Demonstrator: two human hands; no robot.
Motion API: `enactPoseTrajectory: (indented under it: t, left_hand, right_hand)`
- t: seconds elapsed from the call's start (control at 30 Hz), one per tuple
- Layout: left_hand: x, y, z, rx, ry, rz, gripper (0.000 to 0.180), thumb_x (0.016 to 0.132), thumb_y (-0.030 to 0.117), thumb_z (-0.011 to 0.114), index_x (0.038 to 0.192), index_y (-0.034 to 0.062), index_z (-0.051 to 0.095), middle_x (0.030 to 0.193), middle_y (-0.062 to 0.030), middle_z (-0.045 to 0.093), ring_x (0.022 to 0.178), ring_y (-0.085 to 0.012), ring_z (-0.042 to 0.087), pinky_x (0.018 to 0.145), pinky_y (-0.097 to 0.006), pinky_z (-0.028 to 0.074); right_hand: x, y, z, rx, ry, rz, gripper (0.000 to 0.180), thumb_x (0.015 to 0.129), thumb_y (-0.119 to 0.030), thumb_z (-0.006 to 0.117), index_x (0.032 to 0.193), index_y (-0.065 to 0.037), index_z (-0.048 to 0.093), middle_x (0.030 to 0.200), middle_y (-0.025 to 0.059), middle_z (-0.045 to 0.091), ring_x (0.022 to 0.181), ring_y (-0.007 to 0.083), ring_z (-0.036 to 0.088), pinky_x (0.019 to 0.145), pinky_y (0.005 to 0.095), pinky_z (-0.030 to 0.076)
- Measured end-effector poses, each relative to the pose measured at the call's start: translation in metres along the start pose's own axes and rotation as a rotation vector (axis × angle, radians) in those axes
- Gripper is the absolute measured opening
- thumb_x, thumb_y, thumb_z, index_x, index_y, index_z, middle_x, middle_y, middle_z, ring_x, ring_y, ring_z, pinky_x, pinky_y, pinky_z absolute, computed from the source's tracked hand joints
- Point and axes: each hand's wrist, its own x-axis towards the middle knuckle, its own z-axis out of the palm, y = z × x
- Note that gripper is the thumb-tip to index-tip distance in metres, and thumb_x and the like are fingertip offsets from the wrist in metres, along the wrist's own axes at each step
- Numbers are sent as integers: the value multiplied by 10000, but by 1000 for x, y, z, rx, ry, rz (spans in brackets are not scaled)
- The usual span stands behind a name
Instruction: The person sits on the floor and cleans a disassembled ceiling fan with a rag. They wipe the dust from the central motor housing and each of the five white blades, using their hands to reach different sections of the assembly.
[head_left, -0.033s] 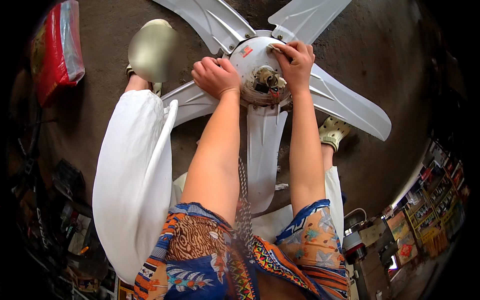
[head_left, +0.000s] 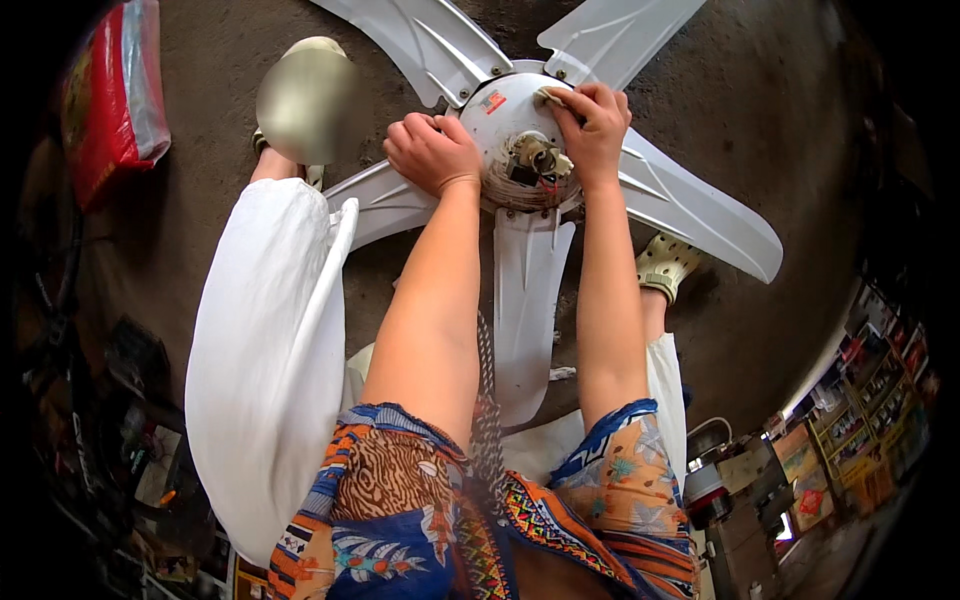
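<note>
A white ceiling fan lies on the floor, its round motor housing (head_left: 500, 125) in the middle and several blades (head_left: 700, 205) spreading out. On top of the housing are a central shaft fitting (head_left: 537, 157), small wires, a white connector and brownish grime around them. My left hand (head_left: 433, 153) is closed at the housing's left rim, over the root of the left blade; its fingertips are hidden. Between thumb and fingers, my right hand (head_left: 592, 125) pinches a small whitish wad, like cloth (head_left: 547, 97), against the housing's upper right. An orange-red label (head_left: 492, 101) sits to its left.
A red plastic package (head_left: 115, 110) lies at the far left. My feet in pale clogs (head_left: 668, 265) flank the fan. Dark clutter (head_left: 135, 360) fills the lower left. Shelves of goods (head_left: 870, 400) stand at the right, with a red and white container (head_left: 706, 488) nearer.
</note>
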Motion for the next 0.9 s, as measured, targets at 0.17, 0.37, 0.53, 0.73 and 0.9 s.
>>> enactPoseTrajectory:
  t: [0.17,0.37,0.53,0.73,0.9]
  left_hand:
    - [1,-9,0,-20,33,-22,130,801,196,556,770,74,525,874,-129,544,862,-371,518,771,-488,410]
    - [-1,-8,0,-55,65,21,138,802,199,557,777,66,529,884,-141,543,868,-377,519,754,-498,412]
    - [-4,1,1,-11,0,-6,149,807,205,543,777,62,519,885,-139,538,870,-377,514,760,-498,409]
    - [0,-17,4,3,24,-22,131,785,196,549,774,77,495,880,-127,521,865,-364,504,758,-483,407]
    - [-4,-6,4,-23,24,16,141,786,204,556,781,74,503,889,-132,528,864,-365,507,764,-480,411]
  right_hand:
    - [-78,-28,0,-52,164,213,213,733,-118,769,941,-160,778,855,26,601,868,225,526,818,358,407]
    - [-64,-25,13,-57,239,266,241,685,-92,762,906,-185,778,853,22,594,878,245,528,832,376,399]
    - [-18,2,10,-47,163,123,193,704,-163,796,887,-219,769,854,-1,609,882,246,532,812,383,402]
    - [-78,-31,5,-68,143,226,226,711,-155,779,927,-224,774,883,10,591,912,243,522,869,381,374]
    - [-30,-12,9,-112,152,192,160,743,-197,776,902,-215,769,875,8,591,910,242,526,854,384,381]
